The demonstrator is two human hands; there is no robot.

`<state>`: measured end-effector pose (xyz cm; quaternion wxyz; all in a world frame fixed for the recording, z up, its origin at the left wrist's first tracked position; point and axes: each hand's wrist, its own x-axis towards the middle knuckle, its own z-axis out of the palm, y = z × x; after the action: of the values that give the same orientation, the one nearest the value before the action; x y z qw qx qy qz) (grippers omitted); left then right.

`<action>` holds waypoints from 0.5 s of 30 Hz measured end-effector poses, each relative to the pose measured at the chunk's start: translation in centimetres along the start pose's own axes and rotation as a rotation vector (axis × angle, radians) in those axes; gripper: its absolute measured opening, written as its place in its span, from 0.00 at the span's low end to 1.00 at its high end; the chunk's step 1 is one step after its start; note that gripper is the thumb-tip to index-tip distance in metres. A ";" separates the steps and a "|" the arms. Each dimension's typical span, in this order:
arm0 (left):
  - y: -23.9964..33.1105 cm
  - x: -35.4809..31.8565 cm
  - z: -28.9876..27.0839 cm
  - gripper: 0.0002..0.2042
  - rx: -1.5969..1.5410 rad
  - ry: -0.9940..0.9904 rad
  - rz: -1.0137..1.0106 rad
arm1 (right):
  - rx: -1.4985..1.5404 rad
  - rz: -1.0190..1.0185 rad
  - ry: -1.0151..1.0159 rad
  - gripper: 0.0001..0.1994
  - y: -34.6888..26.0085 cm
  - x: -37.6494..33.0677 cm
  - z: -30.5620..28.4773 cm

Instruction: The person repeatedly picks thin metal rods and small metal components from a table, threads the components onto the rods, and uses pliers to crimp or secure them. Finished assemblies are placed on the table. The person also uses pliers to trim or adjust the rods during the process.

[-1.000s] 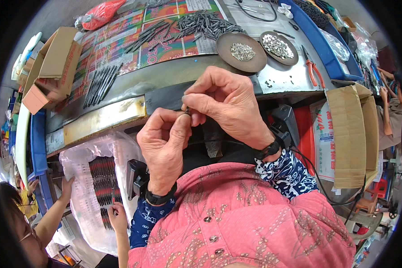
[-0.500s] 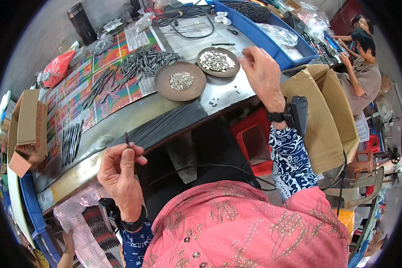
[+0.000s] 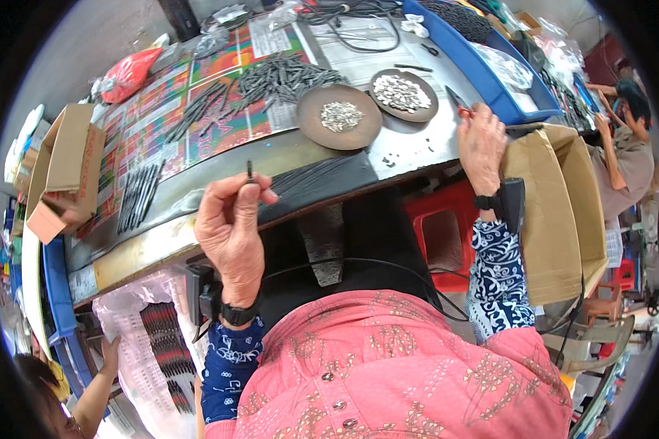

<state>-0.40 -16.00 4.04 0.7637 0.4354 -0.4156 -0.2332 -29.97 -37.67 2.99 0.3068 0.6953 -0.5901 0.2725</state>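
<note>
The left hand (image 3: 229,230) pinches a thin dark metal rod (image 3: 250,171) upright, near the round brown dish (image 3: 340,117). The right hand (image 3: 481,143) rests beyond that dish at the surface (image 3: 417,146) edge; its grip cannot be told.

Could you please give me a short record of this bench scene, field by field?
left hand: raised, pinching a thin dark pin upright in its fingers
right hand: at the bench edge, on red-handled pliers
near dish: round, brown, small silvery parts inside
far dish: same kind, fuller
dark pins: heaped on the colourful sheet
cardboard box: open, right of the bench
</note>
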 end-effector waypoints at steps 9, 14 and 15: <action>-1.1 -0.2 -0.5 0.04 -0.106 -0.055 0.019 | 1.186 -0.005 -0.022 0.11 -6.4 0.7 -11.2; -1.2 -0.1 -0.6 0.03 -0.118 -0.072 0.018 | 1.347 -0.498 0.014 0.08 -14.1 -0.1 -15.4; -1.2 -0.2 -0.6 0.03 -0.130 -0.061 0.015 | 1.148 -0.690 -0.123 0.12 -14.4 0.2 -16.0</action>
<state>-0.03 -16.18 2.78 0.7790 0.3743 -0.4262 -0.2671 -15.96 -24.14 12.22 -0.0763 0.9111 -0.1121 0.3892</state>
